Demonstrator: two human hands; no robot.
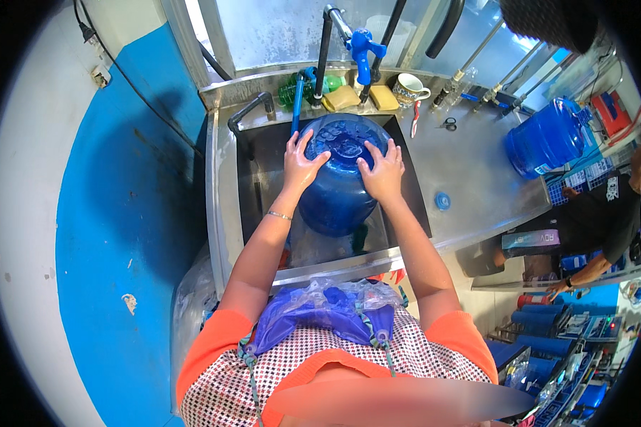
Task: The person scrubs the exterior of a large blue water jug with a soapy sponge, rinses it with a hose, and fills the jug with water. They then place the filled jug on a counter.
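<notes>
A large, round blue water jug [337, 203] stands in the steel sink [252, 213], its wet, ridged end facing up. My left hand [304, 165] grips the left side of that upper end, fingers curved over the edge. On the opposite side, my right hand [383, 173] holds the jug in the same way, thumb toward the middle. A faucet with a blue handle [364, 51] rises behind the jug. Whatever lies under the jug is mostly hidden.
Along the back ledge are a green bottle [288, 91], yellow sponges [384, 98] and a patterned mug [409, 88]. Small scissors [449, 124] and a blue cap [442, 201] lie on the right counter, near another blue jug [545, 142]. A person in dark clothes [598, 220] is at right.
</notes>
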